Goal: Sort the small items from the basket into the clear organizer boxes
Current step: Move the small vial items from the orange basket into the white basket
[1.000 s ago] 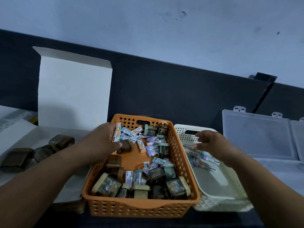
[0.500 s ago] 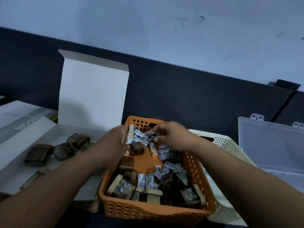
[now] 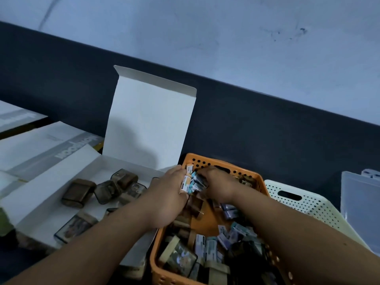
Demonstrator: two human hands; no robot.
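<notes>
In basket [image 3: 259, 185], left hand [image 3: 168, 194], right hand [image 3: 218, 182], packets [image 3: 190, 183]

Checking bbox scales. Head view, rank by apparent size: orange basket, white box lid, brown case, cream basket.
1. orange basket, though it is nearest and cropped by the frame
2. white box lid
3. cream basket, partly hidden, so its true extent is unsure
4. brown case

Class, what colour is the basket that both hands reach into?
The basket is orange, clearest in the head view.
</notes>
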